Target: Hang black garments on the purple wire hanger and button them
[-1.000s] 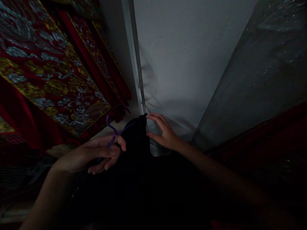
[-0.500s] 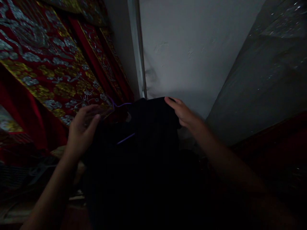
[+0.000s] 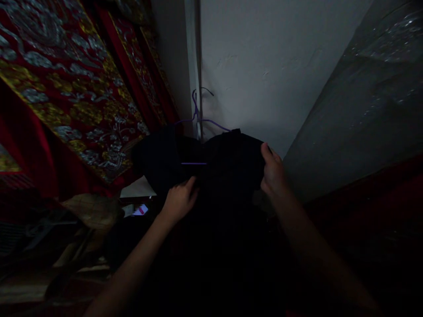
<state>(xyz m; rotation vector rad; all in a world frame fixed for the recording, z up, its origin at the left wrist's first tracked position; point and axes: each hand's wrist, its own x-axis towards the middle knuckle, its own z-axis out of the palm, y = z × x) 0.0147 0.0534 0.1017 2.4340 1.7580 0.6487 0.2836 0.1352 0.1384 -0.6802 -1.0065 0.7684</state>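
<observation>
A dark short-sleeved shirt (image 3: 228, 171) hangs on a thin purple hanger (image 3: 213, 122), whose hook rises beside a narrow upright strip on the wall. The hanger's lower bar shows through the open neckline. My right hand (image 3: 273, 171) pinches the shirt at its right shoulder, thumb on top. At the front below the neckline, my left hand (image 3: 180, 198) is closed on the cloth, its fingers curled and partly hidden. Lower down, the shirt melts into darkness, so its hem cannot be made out.
Red cloth with gold and silver embroidery (image 3: 89, 105) hangs at the left. Behind the shirt is a pale wall (image 3: 257, 66) with the upright strip (image 3: 194, 53). Shiny clear plastic sheeting (image 3: 373, 101) covers the right side. Cluttered items, including a tan bundle (image 3: 94, 211), lie lower left.
The hanger has come upright inside the shirt, its hook now at the wall strip. My left hand has moved right from the shirt's left side to its front; my right hand shifted slightly right, still gripping.
</observation>
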